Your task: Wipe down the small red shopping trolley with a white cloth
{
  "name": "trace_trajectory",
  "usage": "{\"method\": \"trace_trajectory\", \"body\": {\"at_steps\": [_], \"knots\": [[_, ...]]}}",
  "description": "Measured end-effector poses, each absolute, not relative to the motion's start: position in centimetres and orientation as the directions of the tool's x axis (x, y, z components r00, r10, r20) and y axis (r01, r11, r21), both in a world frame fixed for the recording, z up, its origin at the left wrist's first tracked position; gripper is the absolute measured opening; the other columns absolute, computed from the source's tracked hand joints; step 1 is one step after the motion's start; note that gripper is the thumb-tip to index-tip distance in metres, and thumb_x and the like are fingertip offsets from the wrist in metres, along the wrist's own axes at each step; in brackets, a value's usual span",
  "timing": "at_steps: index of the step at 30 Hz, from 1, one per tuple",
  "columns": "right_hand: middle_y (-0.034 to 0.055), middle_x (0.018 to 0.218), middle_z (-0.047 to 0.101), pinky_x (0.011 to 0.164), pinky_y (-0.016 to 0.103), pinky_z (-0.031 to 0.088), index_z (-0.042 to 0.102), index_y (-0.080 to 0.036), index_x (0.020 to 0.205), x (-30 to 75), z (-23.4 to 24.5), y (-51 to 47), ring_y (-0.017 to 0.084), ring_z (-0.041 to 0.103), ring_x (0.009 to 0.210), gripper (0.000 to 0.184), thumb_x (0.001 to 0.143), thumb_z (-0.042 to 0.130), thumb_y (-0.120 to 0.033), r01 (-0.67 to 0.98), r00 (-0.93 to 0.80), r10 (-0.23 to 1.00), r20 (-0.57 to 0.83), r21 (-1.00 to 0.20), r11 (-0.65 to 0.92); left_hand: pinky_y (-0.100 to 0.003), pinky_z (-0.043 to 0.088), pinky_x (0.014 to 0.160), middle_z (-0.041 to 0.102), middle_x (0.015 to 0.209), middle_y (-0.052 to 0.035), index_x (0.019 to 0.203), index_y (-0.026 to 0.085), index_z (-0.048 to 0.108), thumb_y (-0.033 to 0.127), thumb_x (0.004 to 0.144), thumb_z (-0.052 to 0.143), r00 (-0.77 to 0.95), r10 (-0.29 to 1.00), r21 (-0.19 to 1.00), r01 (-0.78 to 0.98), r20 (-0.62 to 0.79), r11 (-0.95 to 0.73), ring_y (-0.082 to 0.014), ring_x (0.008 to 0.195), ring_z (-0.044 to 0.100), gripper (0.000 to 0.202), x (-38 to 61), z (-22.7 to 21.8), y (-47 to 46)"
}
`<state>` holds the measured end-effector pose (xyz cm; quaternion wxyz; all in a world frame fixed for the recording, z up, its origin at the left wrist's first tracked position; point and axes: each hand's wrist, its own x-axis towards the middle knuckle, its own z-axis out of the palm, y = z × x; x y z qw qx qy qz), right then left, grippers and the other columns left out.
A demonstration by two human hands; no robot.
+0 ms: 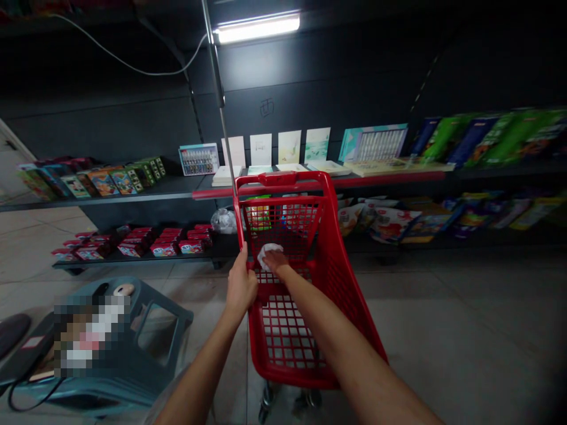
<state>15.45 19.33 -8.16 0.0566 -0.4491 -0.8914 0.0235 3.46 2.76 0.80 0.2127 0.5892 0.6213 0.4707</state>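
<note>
A red plastic shopping cart (297, 381) stands upright on the tiled floor in front of me. My left hand (241, 283) is closed around the cart's left rim. Inside the basket, my right hand (275, 261) presses a crumpled white cloth (266, 252) against the left part of the inner wall. Its fingers are bent over the cloth and partly hidden by it. A thin metal pole (227, 133) rises beside the cart's left handle.
A blue-grey plastic stool (172, 313) with items on it stands at lower left. Behind the cart, a dark shelf (168, 188) carries boxes, books and snack bags. Red boxes (166, 241) line the lower shelf. A lit tube lamp (259, 28) hangs above.
</note>
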Motion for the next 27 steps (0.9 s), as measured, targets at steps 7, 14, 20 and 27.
{"method": "trace_trajectory", "body": {"at_steps": [7, 14, 20, 27], "knots": [[0.0119, 0.136, 0.061, 0.093, 0.032, 0.051, 0.063, -0.022, 0.132, 18.7, -4.2, 20.2, 0.023, 0.061, 0.118, 0.038, 0.095, 0.054, -0.021, 0.827, -0.516, 0.825, 0.231, -0.116, 0.55, -0.038, 0.04, 0.12, 0.055, 0.156, -0.0054, 0.161, 0.025, 0.037, 0.008, 0.089, 0.053, -0.26, 0.931, 0.829, 0.554, 0.256, -0.073, -0.0222, 0.138, 0.057, 0.075, 3.5, 1.2, 2.9], [0.0126, 0.131, 0.054, 0.097, 0.035, 0.052, 0.059, -0.019, 0.133, 20.7, 4.9, 23.6, 0.026, 0.055, 0.122, 0.046, 0.088, 0.058, -0.009, 0.831, -0.062, 0.676, 0.735, -0.337, 0.443, -0.038, 0.043, 0.117, 0.055, 0.155, -0.0081, 0.161, 0.023, 0.037, 0.01, 0.091, 0.053, -0.285, 0.931, 0.818, 0.574, 0.229, -0.025, -0.024, 0.137, 0.058, 0.073, 3.2, 1.4, 2.8], [0.0147, 0.14, 0.053, 0.099, 0.038, 0.052, 0.058, -0.024, 0.139, 20.4, -0.6, 21.9, 0.027, 0.053, 0.124, 0.048, 0.094, 0.053, -0.01, 0.907, -0.224, 0.885, 0.409, -0.243, 0.342, -0.036, 0.041, 0.119, 0.055, 0.155, -0.0071, 0.161, 0.021, 0.036, 0.007, 0.09, 0.051, -0.278, 0.93, 0.818, 0.574, 0.238, -0.038, -0.0212, 0.138, 0.057, 0.074, 2.7, 1.2, 2.8], [0.016, 0.137, 0.061, 0.096, 0.035, 0.053, 0.061, -0.024, 0.137, 18.9, -8.0, 19.8, 0.025, 0.06, 0.123, 0.044, 0.094, 0.06, -0.02, 0.907, -0.363, 0.932, -0.008, -0.231, 0.352, -0.035, 0.039, 0.121, 0.053, 0.157, -0.0077, 0.161, 0.02, 0.037, 0.008, 0.088, 0.053, -0.301, 0.92, 0.815, 0.579, 0.25, -0.032, -0.0215, 0.141, 0.055, 0.075, 2.6, 1.2, 2.9]]}}
